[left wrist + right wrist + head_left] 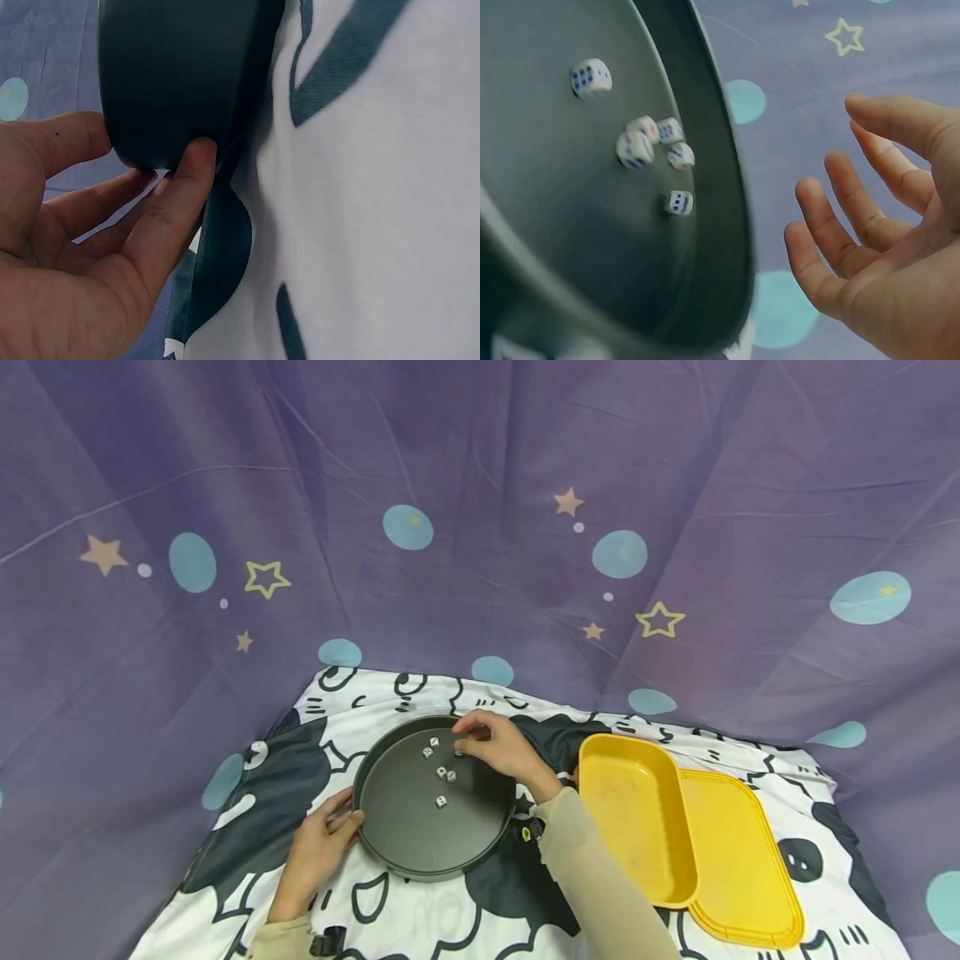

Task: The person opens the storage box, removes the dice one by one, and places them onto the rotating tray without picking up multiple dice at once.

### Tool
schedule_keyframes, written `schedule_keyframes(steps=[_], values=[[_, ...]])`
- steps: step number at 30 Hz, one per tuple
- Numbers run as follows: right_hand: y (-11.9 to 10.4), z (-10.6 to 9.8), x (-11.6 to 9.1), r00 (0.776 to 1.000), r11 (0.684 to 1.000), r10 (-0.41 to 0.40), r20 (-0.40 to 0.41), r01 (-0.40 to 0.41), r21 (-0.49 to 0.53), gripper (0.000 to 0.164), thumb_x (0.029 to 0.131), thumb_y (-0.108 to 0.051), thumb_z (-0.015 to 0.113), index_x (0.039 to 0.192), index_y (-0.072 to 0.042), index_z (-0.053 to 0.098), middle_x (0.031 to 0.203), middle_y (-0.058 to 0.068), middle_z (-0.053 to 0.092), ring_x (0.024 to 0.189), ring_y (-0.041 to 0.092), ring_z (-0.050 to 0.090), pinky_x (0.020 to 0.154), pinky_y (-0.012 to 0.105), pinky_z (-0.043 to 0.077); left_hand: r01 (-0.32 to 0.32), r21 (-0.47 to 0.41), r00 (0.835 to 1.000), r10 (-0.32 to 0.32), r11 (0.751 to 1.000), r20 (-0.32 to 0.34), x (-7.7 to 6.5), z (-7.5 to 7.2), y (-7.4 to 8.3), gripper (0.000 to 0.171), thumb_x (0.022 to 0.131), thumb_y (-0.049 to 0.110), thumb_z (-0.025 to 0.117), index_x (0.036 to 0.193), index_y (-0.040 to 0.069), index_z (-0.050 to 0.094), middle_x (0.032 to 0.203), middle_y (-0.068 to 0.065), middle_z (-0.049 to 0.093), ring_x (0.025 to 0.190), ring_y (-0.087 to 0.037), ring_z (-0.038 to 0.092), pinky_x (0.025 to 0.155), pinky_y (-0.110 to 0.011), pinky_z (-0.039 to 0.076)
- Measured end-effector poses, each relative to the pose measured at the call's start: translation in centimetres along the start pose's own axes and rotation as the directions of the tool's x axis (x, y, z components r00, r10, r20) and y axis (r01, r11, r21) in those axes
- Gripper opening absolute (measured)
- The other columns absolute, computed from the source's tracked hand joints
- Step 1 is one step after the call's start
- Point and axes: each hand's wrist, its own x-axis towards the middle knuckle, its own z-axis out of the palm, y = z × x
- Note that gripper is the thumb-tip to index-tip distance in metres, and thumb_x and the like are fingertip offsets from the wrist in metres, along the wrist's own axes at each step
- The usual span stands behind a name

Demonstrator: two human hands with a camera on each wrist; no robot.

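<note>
A round dark grey pan [420, 852] lies on the patterned cloth, with several small white dice [441, 802] spread over its far half. My left hand [322, 842] grips the pan's left side. In the left wrist view its thumb [79, 139] is at the rim, and the other fingers bear on the outer wall. Above the pan's far right edge hovers my right hand [498, 747], fingers loosely bent and holding nothing. Blue-dotted dice [592, 78] and one red-dotted die [651, 129] show in the right wrist view, apart from the right hand's fingertips [807, 187].
To the right of the pan stands a yellow rectangular container [637, 827], overlapping its flat yellow lid [742, 860]. Beneath everything is a black-and-white cartoon cloth [420, 918]. A purple curtain [480, 585] with stars and blue ovals hangs behind.
</note>
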Motion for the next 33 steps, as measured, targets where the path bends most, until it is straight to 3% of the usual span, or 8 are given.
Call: schedule_keyframes(steps=[8, 14, 20, 27, 33], values=[[-0.4, -4.0, -2.5, 0.999, 1.000, -0.022, -0.043, 0.021, -0.010, 0.020, 0.093, -0.012, 0.073, 0.112, -0.008, 0.070, 0.113, 0.012, 0.067, 0.097, 0.029, 0.064, 0.086, 0.041, 0.055, -0.002, 0.024, 1.000, 0.002, 1.000, 0.002, -0.2, -0.4, 0.2, 0.052, 0.101, 0.012, 0.060, 0.149, -0.001, 0.043, 0.147, -0.025, 0.047, 0.122, -0.034, 0.058, 0.084, -0.026, 0.057], [0.7, -7.1, -5.0, 0.993, 1.000, 0.029, -0.114, -0.030, -0.005, 0.019, 0.095, -0.014, 0.071, 0.113, -0.009, 0.069, 0.115, 0.013, 0.065, 0.101, 0.023, 0.063, 0.091, 0.040, 0.053, 0.001, 0.014, 1.000, -0.001, 1.000, 0.010, -0.2, -0.4, 0.3, 0.052, 0.101, 0.011, 0.060, 0.149, -0.001, 0.042, 0.147, -0.025, 0.047, 0.122, -0.033, 0.058, 0.085, -0.026, 0.057], [0.4, -9.7, -7.8, 0.988, 0.996, 0.080, -0.135, -0.084, -0.031, 0.017, 0.095, -0.004, 0.068, 0.112, 0.000, 0.067, 0.111, 0.021, 0.064, 0.099, 0.035, 0.061, 0.087, 0.040, 0.053, -0.004, 0.012, 1.000, 0.004, 1.000, 0.002, -0.1, -0.2, 0.1, 0.051, 0.101, 0.011, 0.060, 0.148, -0.001, 0.044, 0.146, -0.024, 0.048, 0.121, -0.032, 0.059, 0.084, -0.025, 0.057], [4.8, -12.4, -10.7, 0.980, 0.990, 0.122, -0.157, -0.132, -0.057, 0.015, 0.094, -0.009, 0.071, 0.108, -0.003, 0.068, 0.105, 0.013, 0.067, 0.097, 0.033, 0.061, 0.082, 0.032, 0.053, -0.014, 0.005, 1.000, 0.014, 1.000, 0.002, 0.2, 0.0, 0.0, 0.051, 0.101, 0.010, 0.060, 0.148, -0.002, 0.044, 0.146, -0.024, 0.049, 0.121, -0.032, 0.059, 0.084, -0.024, 0.057], [7.7, -13.6, -12.8, 0.982, 0.986, 0.156, -0.108, -0.160, -0.034, 0.014, 0.091, -0.007, 0.074, 0.103, -0.001, 0.070, 0.100, 0.013, 0.068, 0.092, 0.032, 0.063, 0.077, 0.026, 0.053, -0.003, 0.002, 1.000, 0.003, 1.000, 0.002, 0.2, 0.0, 0.0, 0.051, 0.101, 0.009, 0.060, 0.148, -0.002, 0.044, 0.146, -0.024, 0.048, 0.121, -0.032, 0.059, 0.084, -0.025, 0.057]])
